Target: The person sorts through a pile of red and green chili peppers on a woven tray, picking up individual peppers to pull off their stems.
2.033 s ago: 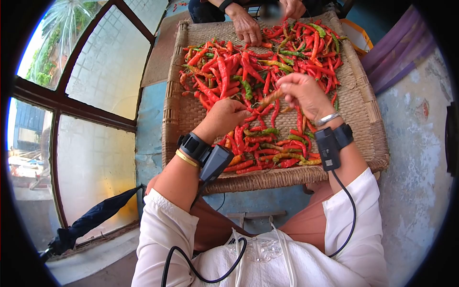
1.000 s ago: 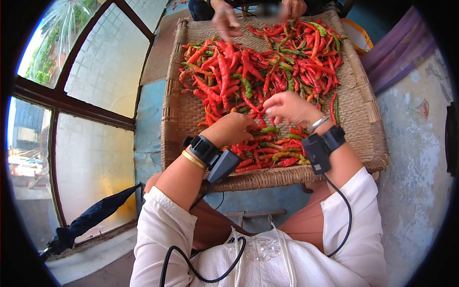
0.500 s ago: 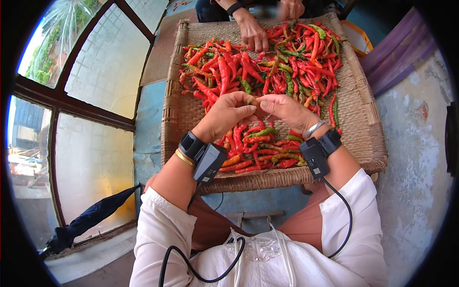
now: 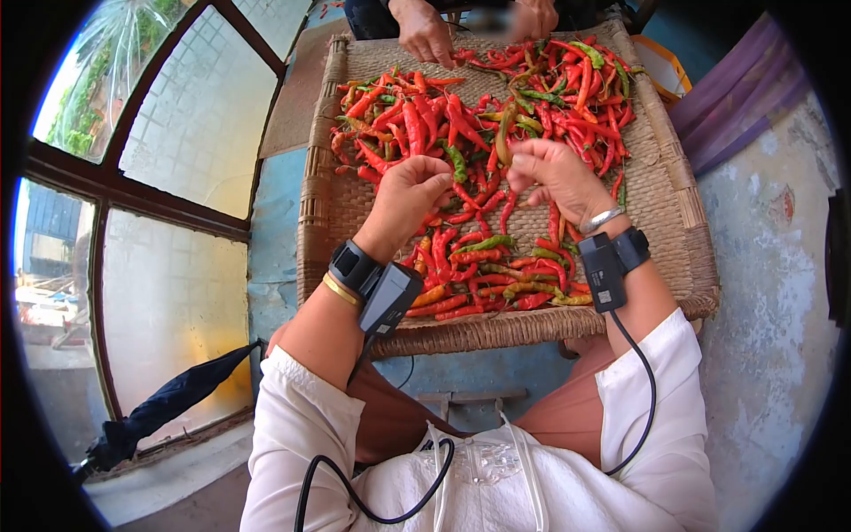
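My left hand (image 4: 409,197) is closed in a pinch over the left part of the chili pile; whatever lies between its fingertips is hidden. To its right, my right hand (image 4: 557,182) has curled fingers, with a brownish-green chili pepper (image 4: 504,135) at its thumb and fingertips, pointing away from me. Below and between the hands lie red chili peppers (image 4: 479,257), a few of them green or orange. The larger heap of red chili peppers (image 4: 412,129) spreads beyond my hands.
The chilies lie on a woven tray (image 4: 660,213) with a thick rim. Across it, another person's hand (image 4: 424,34) reaches over the far edge. A windowed frame (image 4: 111,191) and folded umbrella (image 4: 177,390) stand left; a wall (image 4: 762,257) is at right.
My hands have moved apart from where they met over the tray, the right one going right. The other person's hand has drawn back toward the far edge.
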Demonstrator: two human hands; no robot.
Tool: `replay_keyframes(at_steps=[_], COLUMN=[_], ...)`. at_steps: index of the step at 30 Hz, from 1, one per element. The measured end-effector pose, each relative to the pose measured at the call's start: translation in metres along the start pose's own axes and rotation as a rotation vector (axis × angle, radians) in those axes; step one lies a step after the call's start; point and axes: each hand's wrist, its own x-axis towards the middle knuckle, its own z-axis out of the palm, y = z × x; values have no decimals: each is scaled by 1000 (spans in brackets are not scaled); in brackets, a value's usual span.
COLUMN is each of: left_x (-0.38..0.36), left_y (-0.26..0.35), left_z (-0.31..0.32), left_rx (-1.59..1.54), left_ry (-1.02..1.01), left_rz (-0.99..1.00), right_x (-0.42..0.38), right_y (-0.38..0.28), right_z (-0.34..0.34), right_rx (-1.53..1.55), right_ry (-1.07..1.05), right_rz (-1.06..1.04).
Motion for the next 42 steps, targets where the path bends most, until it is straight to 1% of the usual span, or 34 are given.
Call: replay_keyframes(at_steps=[1,2,3,5,7,8,9,11,12,13,15,17,18,19,21,22,23,25,27,29,30,31,33,34,35,37,38,39,40,41,42], left_x=[1,0,-1,-3,-3,1,1,0,0,1,0,-4,-6,-6,-7,-9,-9,-10,-6,1,6,9,11,17,19,19,17,12,9,6,4], left_y=[-2,-2,-3,-4,-8,-16,-20,-25,-28,-33,-34,-25,-23,-20,-10,-6,-4,1,2,-5,-8,-11,-8,-15,-18,-21,-21,-17,-13,-12,-11], left_z=[0,1,5,7,7,5,5,7,8,8,8,10,10,9,6,7,6,4,-1,-8,-11,-16,-26,-34,-37,-38,-38,-35,-34,-33,-33], left_rx=[36,36,25,15,102,171,172,280,363,374,487,494,471,478,519,388,394,475,483,267,176,177,412,501,503,733,735,881,1027,1030,1107], left_ry=[-31,-31,-45,-57,-163,-203,-200,-293,-343,-365,-403,-458,-423,-417,-402,-371,-367,-315,-280,-44,38,37,236,250,249,377,377,431,485,486,389], left_rz=[-24,-23,-28,-29,-46,-35,-28,-28,-21,46,133,115,181,198,171,110,129,206,206,186,249,253,286,335,336,447,448,467,485,487,386], right_x=[0,0,1,6,5,1,0,2,1,1,-1,-1,-3,-3,-2,0,-2,-2,-3,-2,0,1,1,3,3,0,3,2,2,2,3], right_y=[-1,2,8,23,28,25,30,40,39,38,33,27,17,14,11,13,11,8,3,3,5,6,4,8,8,4,10,12,12,12,13], right_z=[1,0,2,8,22,23,24,26,28,31,31,28,28,26,20,18,15,9,2,-5,-7,-7,-4,-7,-6,-1,-1,3,10,15,18], right_rx=[230,128,128,-431,-772,-729,-793,-980,-1011,-1084,-1101,-905,-799,-809,-520,-442,-307,-317,-378,-277,-93,-93,285,231,233,124,81,84,37,-9,-33], right_ry=[149,151,152,-161,-334,-415,-413,-390,-365,-365,-401,-326,-300,-292,-259,-282,-314,-382,-346,-134,-46,-44,379,384,385,222,129,129,63,-2,-42], right_rz=[-22,10,9,31,-215,-11,-36,-158,-112,-81,-84,-166,-157,-171,-115,-118,24,46,31,34,-23,-26,-55,-29,-31,80,59,57,64,71,73])
